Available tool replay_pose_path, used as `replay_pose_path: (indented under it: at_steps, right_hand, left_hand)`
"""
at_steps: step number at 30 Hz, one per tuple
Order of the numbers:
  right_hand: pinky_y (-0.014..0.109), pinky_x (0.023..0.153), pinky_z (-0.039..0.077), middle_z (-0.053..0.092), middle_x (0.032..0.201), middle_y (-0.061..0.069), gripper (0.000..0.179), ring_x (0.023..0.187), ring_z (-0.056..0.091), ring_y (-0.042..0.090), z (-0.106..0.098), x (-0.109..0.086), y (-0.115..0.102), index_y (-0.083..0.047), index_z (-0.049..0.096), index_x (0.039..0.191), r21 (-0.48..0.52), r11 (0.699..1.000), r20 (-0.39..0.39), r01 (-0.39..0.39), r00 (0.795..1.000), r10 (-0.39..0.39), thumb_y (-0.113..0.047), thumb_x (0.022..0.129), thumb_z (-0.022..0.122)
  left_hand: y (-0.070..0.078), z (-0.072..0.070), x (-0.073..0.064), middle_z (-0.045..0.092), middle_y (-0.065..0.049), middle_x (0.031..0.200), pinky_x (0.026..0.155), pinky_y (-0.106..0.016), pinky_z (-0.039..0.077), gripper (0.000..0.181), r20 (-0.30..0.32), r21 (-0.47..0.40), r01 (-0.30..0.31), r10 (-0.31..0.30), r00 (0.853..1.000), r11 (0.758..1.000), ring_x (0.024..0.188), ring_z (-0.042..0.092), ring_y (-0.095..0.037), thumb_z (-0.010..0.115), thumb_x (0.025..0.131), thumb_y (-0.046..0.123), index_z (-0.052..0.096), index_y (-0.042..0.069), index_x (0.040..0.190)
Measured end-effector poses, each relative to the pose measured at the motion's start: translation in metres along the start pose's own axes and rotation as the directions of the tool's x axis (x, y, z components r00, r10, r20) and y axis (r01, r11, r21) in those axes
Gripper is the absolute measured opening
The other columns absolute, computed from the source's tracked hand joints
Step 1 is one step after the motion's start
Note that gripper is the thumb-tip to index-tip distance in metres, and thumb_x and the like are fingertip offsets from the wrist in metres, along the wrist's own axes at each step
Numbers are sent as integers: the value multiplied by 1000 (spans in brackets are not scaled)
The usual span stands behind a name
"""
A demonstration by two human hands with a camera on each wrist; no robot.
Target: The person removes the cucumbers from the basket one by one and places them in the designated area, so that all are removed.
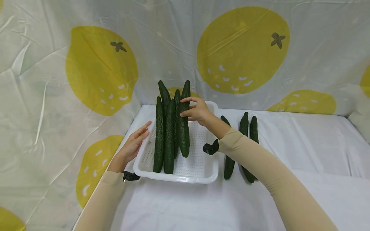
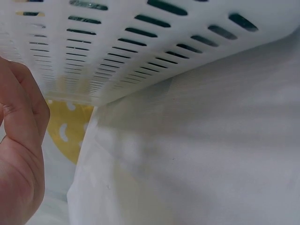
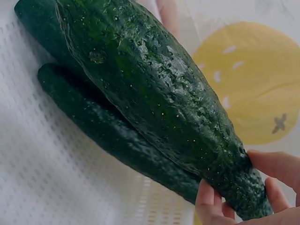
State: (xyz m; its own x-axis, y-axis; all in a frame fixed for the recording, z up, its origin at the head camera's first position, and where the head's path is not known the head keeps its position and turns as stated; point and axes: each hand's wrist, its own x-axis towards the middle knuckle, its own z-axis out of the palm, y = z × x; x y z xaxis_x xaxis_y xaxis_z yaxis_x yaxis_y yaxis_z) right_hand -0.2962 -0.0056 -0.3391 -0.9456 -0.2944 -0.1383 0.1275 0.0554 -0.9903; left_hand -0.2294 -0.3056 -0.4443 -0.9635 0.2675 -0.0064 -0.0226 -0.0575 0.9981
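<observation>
My right hand point(image 1: 200, 111) pinches a dark green cucumber point(image 1: 184, 138) near its upper end, thumb on one side and fingers on the other. The cucumber is held over the white plastic basket point(image 1: 212, 173), lengthwise beside several other cucumbers point(image 1: 169, 138) lying in it. In the right wrist view the held cucumber point(image 3: 154, 84) shows a bumpy, glossy skin and overlaps the ones behind it. At the basket's left side, my left hand point(image 1: 131, 147) has its fingers extended along the rim. The left wrist view shows this hand point(image 2: 21, 140) beside the slotted basket wall point(image 2: 122, 42).
Three more cucumbers point(image 1: 229, 168) lie on the white tablecloth point(image 1: 179, 208) right of the basket, partly hidden by my right sleeve point(image 1: 260, 163). Behind and to the left hangs a white sheet point(image 1: 167, 48) printed with yellow lemons.
</observation>
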Motion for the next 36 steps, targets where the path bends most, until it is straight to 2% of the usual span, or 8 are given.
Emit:
replay_pose_path:
  at_steps: [6,10,15,19,23,27,33,36]
  right_hand:
    - [45,82,55,36,143,17,56,118,46,29,-12,-16,-15,-11,63,132,50,999,30,17,999,-19,11,82,75]
    - [46,83,54,35,141,19,56,118,45,30,-22,-26,-23,-12,62,133,75,997,38,35,999,-38,12,83,74]
    - [43,81,55,41,135,20,57,109,53,30,-33,-35,-23,-13,61,135,77,996,37,41,998,-44,11,84,73]
    - [44,84,54,42,132,21,58,105,54,30,-42,-40,-19,-11,58,137,87,995,34,44,998,-47,11,85,72]
    - [47,91,51,39,137,21,59,114,48,29,-52,-47,-18,-9,54,141,92,995,36,41,998,-45,10,87,70]
    - [49,94,49,37,142,23,60,116,49,32,-64,-54,-18,-9,51,144,93,995,34,45,998,-48,9,89,68]
    - [47,96,48,33,147,24,60,116,51,31,-81,-60,-18,-9,49,146,93,994,34,56,998,-60,7,91,67]
    - [42,93,50,30,150,24,61,121,49,31,-90,-63,-19,-10,48,146,85,995,28,57,998,-59,6,91,68]
  left_hand:
    - [-2,0,1,15,-7,165,94,-17,42,55,-11,40,-9,9,1000,999,137,30,-10,44,109,19,24,13,159]
    - [-1,-1,1,14,-6,165,96,-17,39,55,-8,68,-23,24,1000,997,142,23,-13,43,109,20,24,13,159]
    - [-1,-2,1,16,-10,164,91,-17,43,54,-13,47,-20,21,1000,999,131,36,-8,43,109,21,24,14,159]
    - [-2,-2,0,16,-11,164,88,-17,45,54,-8,32,-17,17,1000,999,126,40,-5,43,109,19,24,13,159]
    - [-2,0,-1,15,-6,165,94,-17,41,54,-2,40,-22,22,1000,999,138,28,-8,43,109,18,24,11,159]
    - [-2,-1,-1,14,-3,166,102,-15,31,55,0,55,-34,34,999,998,148,12,-14,44,109,17,24,9,159]
    - [-2,0,-1,13,-2,166,99,-15,35,56,-12,63,-15,16,1000,998,146,14,-14,45,108,19,24,11,159]
    - [-1,0,-1,14,-1,166,106,-19,29,56,-19,75,-6,8,1000,997,147,12,-15,46,108,20,24,12,159]
